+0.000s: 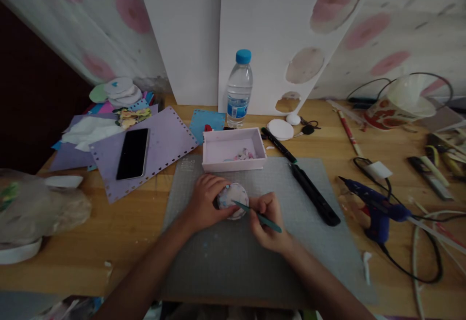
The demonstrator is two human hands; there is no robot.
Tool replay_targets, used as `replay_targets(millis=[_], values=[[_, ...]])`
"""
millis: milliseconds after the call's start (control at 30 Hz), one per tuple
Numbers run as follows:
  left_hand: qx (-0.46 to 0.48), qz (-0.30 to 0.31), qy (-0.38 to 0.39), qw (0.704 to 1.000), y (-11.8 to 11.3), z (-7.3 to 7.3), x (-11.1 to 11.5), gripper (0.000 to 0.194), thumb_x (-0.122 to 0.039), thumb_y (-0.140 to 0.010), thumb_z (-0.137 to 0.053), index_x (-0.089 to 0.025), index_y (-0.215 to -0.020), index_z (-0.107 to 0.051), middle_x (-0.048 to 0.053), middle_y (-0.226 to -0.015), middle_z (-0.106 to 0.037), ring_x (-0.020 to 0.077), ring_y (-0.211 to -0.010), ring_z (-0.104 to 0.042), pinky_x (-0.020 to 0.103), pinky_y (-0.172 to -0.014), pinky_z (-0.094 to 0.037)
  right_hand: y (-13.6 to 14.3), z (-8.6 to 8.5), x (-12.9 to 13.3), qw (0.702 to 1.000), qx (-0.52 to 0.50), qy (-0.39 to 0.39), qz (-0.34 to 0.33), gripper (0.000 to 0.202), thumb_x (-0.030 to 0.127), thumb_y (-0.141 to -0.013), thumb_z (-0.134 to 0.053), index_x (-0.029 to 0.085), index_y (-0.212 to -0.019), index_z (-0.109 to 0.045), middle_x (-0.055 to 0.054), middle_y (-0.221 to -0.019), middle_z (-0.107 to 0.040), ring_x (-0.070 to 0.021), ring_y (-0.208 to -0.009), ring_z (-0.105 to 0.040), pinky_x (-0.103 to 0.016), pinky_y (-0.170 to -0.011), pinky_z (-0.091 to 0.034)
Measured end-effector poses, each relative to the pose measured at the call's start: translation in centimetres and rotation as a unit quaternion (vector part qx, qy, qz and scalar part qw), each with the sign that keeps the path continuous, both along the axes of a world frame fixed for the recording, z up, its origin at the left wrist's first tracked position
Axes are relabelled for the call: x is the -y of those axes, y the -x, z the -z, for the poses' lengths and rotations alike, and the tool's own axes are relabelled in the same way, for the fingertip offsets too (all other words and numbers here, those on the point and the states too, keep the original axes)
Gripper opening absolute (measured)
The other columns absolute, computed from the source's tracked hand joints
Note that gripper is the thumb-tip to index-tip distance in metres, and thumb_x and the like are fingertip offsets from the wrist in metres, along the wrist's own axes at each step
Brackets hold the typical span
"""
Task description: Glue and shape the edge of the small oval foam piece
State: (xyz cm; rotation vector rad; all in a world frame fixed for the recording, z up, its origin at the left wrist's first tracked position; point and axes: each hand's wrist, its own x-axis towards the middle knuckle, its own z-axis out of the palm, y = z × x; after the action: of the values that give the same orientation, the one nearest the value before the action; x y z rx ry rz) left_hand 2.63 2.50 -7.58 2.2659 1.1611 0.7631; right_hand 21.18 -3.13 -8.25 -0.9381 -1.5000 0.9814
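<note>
My left hand point(207, 203) is wrapped round the side of a small round whitish piece point(233, 194) with a scalloped rim and specks of blue and pink on it. It rests on the grey cutting mat point(214, 261). Between the thumb and fingers of my right hand point(270, 220) is a pair of teal tweezers point(267, 222), slanting down to the left. Their tip is over the face of the round piece; whether it touches cannot be made out. Just beyond stands a pale pink open box point(233, 164) holding small pink and white scraps.
Right of my hands lie a black utility knife point(315, 196), a black marker point(279, 146) and a blue glue gun point(378, 208) with trailing cords. A water bottle point(239, 89) stands behind the box. Leftward are a phone point(133, 154), purple paper point(167, 135) and a plastic bag point(40, 208).
</note>
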Motion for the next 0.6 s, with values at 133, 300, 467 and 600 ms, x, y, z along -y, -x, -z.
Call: replay_targets(millis=[133,300,467,600], values=[[-0.004,0.001,0.0,1.0,0.0,0.0,0.0,0.044,-0.042,-0.07,-0.074,-0.021,-0.107,-0.062,0.008,-0.106,-0.068,0.0264,-0.1,-0.058,0.045,-0.097,-0.037,-0.1,0.4,0.1,1.0,0.009,0.002,0.0,0.02,0.016,-0.087,-0.046,0.026,-0.086,-0.029,0.004,-0.071,-0.036,-0.0118,-0.057,-0.036,-0.025,-0.051,-0.033],[-0.005,0.002,-0.003,1.0,-0.1,0.0,0.0,0.044,-0.04,-0.07,-0.074,-0.02,-0.107,-0.062,0.008,-0.105,-0.068,0.0265,-0.099,-0.058,0.045,-0.095,-0.038,-0.1,-0.3,0.0,1.0,-0.002,-0.009,-0.005,0.02,0.014,-0.088,-0.045,0.026,-0.085,-0.029,0.005,-0.07,-0.034,-0.0117,-0.056,-0.034,-0.024,-0.05,-0.031],[0.001,-0.005,-0.002,1.0,-0.1,0.0,0.0,0.043,-0.042,-0.071,-0.074,-0.02,-0.106,-0.061,0.008,-0.104,-0.068,0.0262,-0.099,-0.058,0.043,-0.093,-0.04,-0.3,-1.3,-0.1,0.998,-0.056,-0.001,0.023,0.016,0.021,-0.092,-0.044,0.026,-0.084,-0.031,0.006,-0.068,-0.032,-0.0114,-0.054,-0.031,-0.023,-0.048,-0.028],[0.02,-0.012,0.004,1.0,0.0,-0.2,0.1,0.047,-0.041,-0.071,-0.075,-0.021,-0.11,-0.059,0.008,-0.107,-0.066,0.0262,-0.101,-0.058,0.041,-0.092,-0.041,-0.5,-1.4,-0.7,0.986,-0.139,0.04,0.088,0.014,0.026,-0.092,-0.049,0.025,-0.085,-0.037,0.006,-0.068,-0.036,-0.011,-0.055,-0.035,-0.024,-0.051,-0.033]])
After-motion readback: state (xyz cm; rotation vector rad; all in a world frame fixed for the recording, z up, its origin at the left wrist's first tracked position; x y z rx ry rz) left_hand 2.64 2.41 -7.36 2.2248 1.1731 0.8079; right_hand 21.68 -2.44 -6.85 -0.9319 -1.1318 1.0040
